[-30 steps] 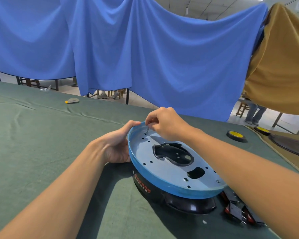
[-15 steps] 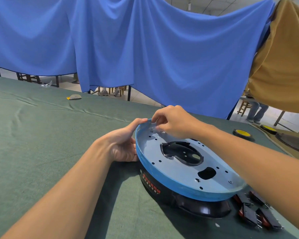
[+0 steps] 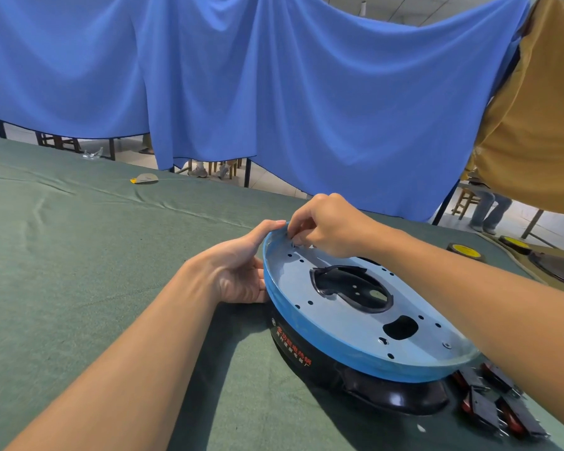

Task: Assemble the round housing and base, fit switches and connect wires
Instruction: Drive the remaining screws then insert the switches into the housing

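The blue drape (image 3: 306, 92) hangs across the far side of the work area. The green cloth-covered table (image 3: 62, 271) carries all parts.

The blue base plate (image 3: 339, 320), a round dish with a raised rim and several holes and cut-outs, lies tilted on top of the black round housing (image 3: 388, 395). The housing rests on the cloth in front of me, slightly to my right.

My left hand (image 3: 238, 275) holds the plate at its left edge: thumb on top of the rim, fingers curled against the outer wall.

My right hand (image 3: 332, 229) is over the far left part of the plate, fingertips pinched together on a small part (image 3: 295, 244) just inside the rim. The part is too small to identify.

The red-and-black switches (image 3: 495, 408) lie in a group on the cloth, just beside the housing on its right.
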A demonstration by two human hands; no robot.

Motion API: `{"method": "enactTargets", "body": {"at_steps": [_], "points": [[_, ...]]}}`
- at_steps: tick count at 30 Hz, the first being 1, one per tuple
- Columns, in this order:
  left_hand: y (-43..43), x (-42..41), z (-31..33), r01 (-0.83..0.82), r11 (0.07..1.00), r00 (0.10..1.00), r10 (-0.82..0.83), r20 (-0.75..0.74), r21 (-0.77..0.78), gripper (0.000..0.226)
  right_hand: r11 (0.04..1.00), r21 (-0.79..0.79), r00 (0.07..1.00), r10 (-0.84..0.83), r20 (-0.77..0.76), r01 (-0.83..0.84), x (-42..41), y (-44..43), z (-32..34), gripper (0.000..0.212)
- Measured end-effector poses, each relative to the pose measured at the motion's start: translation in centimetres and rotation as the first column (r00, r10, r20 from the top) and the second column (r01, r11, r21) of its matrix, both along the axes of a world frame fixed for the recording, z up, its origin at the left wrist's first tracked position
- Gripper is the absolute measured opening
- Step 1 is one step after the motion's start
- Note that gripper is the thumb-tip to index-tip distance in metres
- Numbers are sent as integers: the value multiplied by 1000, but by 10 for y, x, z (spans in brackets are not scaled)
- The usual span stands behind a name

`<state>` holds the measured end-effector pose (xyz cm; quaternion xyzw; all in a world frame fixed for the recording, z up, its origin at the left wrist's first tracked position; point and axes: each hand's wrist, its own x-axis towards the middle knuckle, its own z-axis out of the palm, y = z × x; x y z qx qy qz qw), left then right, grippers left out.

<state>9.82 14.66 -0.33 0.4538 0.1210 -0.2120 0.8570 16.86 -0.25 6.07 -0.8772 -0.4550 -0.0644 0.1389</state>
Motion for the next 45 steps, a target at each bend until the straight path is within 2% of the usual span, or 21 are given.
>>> {"method": "enactTargets", "body": {"at_steps": [5,9,14,17,24,28,32,34,36,39,42,45], "points": [[-2,-2,1,-10,1000,1000,10,-2,2,88,1000,7,999,-21,-43,21,1,-1,1,18],[-3,-3,2,-31,999,1000,31,-4,15,89,999,-30,1000,-31,-5,30,0,3,2,12],[-4,-3,1,-42,999,999,42,-1,8,91,993,-109,997,-34,71,41,-3,7,3,15],[-3,-2,1,-35,999,999,35,-4,-6,87,991,-130,997,-10,79,20,-3,6,6,12],[-2,-1,-1,-47,999,999,47,-8,-2,82,996,-90,1000,7,-5,-7,-3,6,6,21],[-1,-1,0,-28,1000,1000,28,1,7,72,994,-110,999,-21,42,25,1,7,5,11],[1,-1,-1,-24,1000,1000,24,-3,16,72,976,-205,989,-46,143,76,0,8,-1,41],[2,0,-2,-35,999,999,35,-7,23,73,982,-160,988,-82,134,103,1,3,1,51],[3,1,-2,-46,998,999,46,-12,30,71,987,-42,984,-149,93,154,5,-7,9,57],[3,2,-1,-77,995,997,78,-7,66,65,965,97,965,-253,77,245,14,-36,20,57],[2,1,3,-113,988,993,114,-10,107,61,917,209,934,-355,37,340,25,-80,26,52],[3,-1,8,-184,980,983,184,6,72,53,839,316,890,-455,-35,442,32,-124,23,48]]}}
